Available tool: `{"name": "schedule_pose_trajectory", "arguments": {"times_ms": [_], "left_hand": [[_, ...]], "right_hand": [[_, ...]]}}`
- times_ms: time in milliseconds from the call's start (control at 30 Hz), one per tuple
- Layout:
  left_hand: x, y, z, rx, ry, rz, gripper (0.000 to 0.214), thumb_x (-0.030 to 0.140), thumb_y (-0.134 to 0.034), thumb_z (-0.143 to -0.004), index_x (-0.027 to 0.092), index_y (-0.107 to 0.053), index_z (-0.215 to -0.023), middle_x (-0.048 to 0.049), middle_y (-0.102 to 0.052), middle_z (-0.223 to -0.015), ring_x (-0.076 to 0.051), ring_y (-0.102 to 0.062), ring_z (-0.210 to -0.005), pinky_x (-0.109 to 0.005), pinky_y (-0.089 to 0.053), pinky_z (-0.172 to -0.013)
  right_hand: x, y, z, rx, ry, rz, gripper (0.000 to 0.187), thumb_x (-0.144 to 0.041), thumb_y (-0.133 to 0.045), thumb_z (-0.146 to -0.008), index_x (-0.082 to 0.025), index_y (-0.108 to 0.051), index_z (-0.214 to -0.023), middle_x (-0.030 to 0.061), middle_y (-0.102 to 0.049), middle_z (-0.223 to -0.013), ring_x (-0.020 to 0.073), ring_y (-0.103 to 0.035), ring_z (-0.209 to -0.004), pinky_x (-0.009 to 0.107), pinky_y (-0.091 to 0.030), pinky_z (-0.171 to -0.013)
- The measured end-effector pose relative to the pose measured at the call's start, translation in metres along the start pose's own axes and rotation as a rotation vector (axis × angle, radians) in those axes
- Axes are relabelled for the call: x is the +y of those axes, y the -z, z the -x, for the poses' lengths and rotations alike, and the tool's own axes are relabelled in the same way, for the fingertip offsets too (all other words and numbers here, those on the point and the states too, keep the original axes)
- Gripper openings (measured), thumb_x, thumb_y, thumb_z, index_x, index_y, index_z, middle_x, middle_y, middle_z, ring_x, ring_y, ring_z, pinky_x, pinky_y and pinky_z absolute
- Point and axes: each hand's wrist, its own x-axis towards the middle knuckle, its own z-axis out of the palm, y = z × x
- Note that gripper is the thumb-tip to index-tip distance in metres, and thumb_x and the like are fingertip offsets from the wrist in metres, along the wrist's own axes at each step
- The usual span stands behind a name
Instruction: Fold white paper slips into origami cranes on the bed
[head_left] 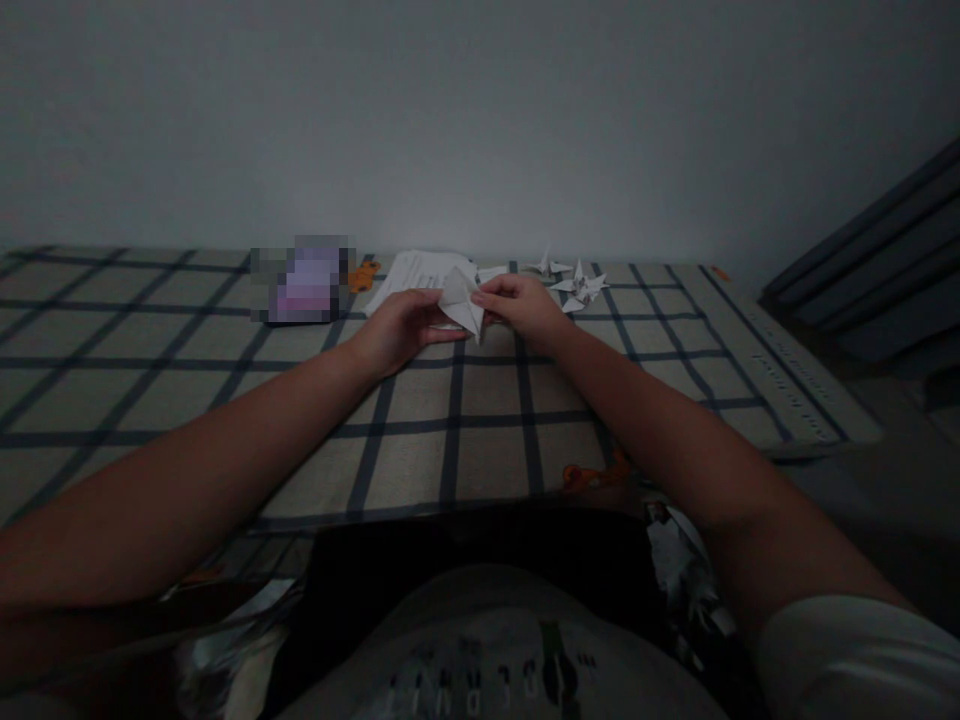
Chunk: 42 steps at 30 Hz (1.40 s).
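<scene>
A half-folded piece of white paper (463,300) is held between both hands above a checked cloth (450,420). My left hand (401,328) grips its left side with fingers curled under it. My right hand (521,302) pinches its right edge with closed fingers. Just behind the hands lies a small stack of white paper sheets (416,270).
Several finished white paper cranes (577,285) lie on the cloth behind my right hand. A blurred purple object (304,280) sits at the back left with a small orange thing (363,275) beside it. A pale wall rises behind, and dark slats stand at the right.
</scene>
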Motion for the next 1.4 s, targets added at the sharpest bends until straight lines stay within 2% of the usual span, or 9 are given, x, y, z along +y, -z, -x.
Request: {"name": "schedule_pose_trajectory", "arguments": {"times_ms": [267, 400, 500, 667, 867, 1067, 1167, 1400], "left_hand": [[0.002, 0.001, 0.0, -0.042, -0.007, 0.039, 0.03, 0.032, -0.069, -0.08, 0.015, -0.077, -0.103, -0.0127, -0.078, -0.11, -0.028, -0.074, -0.101, -0.035, -0.064, -0.08], [0.002, 0.001, 0.0, -0.05, -0.013, -0.001, 0.028, 0.032, -0.072, -0.082, 0.016, -0.078, -0.104, -0.0126, -0.078, -0.109, -0.027, -0.075, -0.101, -0.036, -0.065, -0.08], [0.0, 0.002, 0.001, -0.028, -0.026, -0.04, 0.028, 0.035, -0.075, -0.082, 0.016, -0.077, -0.102, -0.013, -0.078, -0.11, -0.027, -0.075, -0.102, -0.037, -0.065, -0.081], [-0.004, 0.003, 0.0, -0.061, -0.046, -0.093, 0.033, 0.043, -0.084, -0.077, 0.017, -0.078, -0.097, -0.0113, -0.078, -0.106, -0.025, -0.074, -0.102, -0.032, -0.065, -0.081], [-0.006, 0.0, 0.001, 0.025, -0.081, -0.174, 0.031, 0.043, -0.084, -0.077, 0.015, -0.077, -0.087, -0.0087, -0.078, -0.094, -0.023, -0.075, -0.096, -0.033, -0.064, -0.084], [-0.007, -0.001, 0.0, 0.035, -0.112, -0.215, 0.04, 0.049, -0.091, -0.069, 0.014, -0.08, -0.086, -0.0091, -0.078, -0.091, -0.021, -0.075, -0.088, -0.031, -0.063, -0.083], [-0.007, 0.0, -0.001, 0.081, -0.096, -0.253, 0.041, 0.05, -0.092, -0.067, 0.015, -0.08, -0.083, -0.0084, -0.078, -0.086, -0.019, -0.074, -0.081, -0.029, -0.062, -0.079], [-0.005, -0.004, 0.002, 0.145, -0.089, -0.309, 0.037, 0.046, -0.093, -0.064, 0.014, -0.079, -0.074, -0.0064, -0.074, -0.072, -0.013, -0.065, -0.063, -0.022, -0.053, -0.059]], "right_hand": [[-0.003, -0.001, -0.001, 0.004, -0.044, -0.094, 0.026, -0.033, -0.086, -0.075, -0.015, -0.069, -0.084, 0.0008, -0.07, -0.079, 0.0099, -0.064, -0.07, 0.023, -0.056, -0.068], [-0.005, -0.002, 0.0, 0.003, -0.051, -0.165, 0.026, -0.032, -0.086, -0.074, -0.015, -0.069, -0.083, -0.0002, -0.069, -0.077, 0.0093, -0.063, -0.069, 0.021, -0.053, -0.067], [-0.005, -0.002, 0.0, 0.013, -0.055, -0.159, 0.026, -0.032, -0.086, -0.073, -0.015, -0.069, -0.082, -0.0011, -0.068, -0.074, 0.0086, -0.061, -0.067, 0.02, -0.051, -0.064], [-0.006, -0.002, 0.0, -0.01, -0.037, -0.113, 0.029, -0.036, -0.086, -0.074, -0.015, -0.067, -0.081, -0.0006, -0.068, -0.075, 0.0091, -0.061, -0.067, 0.022, -0.052, -0.065], [-0.005, -0.003, 0.002, -0.015, -0.035, -0.114, 0.033, -0.039, -0.089, -0.071, -0.017, -0.066, -0.08, -0.0011, -0.067, -0.075, 0.0102, -0.063, -0.068, 0.023, -0.055, -0.067], [-0.005, -0.004, 0.004, -0.015, -0.013, -0.084, 0.034, -0.039, -0.09, -0.069, -0.017, -0.066, -0.08, -0.0014, -0.069, -0.074, 0.0108, -0.064, -0.068, 0.023, -0.058, -0.069], [-0.002, -0.003, 0.003, -0.026, -0.009, -0.061, 0.033, -0.039, -0.089, -0.071, -0.017, -0.065, -0.079, -0.0015, -0.068, -0.075, 0.0104, -0.064, -0.068, 0.023, -0.058, -0.069], [0.008, -0.003, -0.001, -0.049, 0.04, -0.04, 0.034, -0.04, -0.088, -0.073, -0.016, -0.065, -0.082, -0.0015, -0.067, -0.076, 0.0102, -0.063, -0.067, 0.022, -0.055, -0.065]]}}
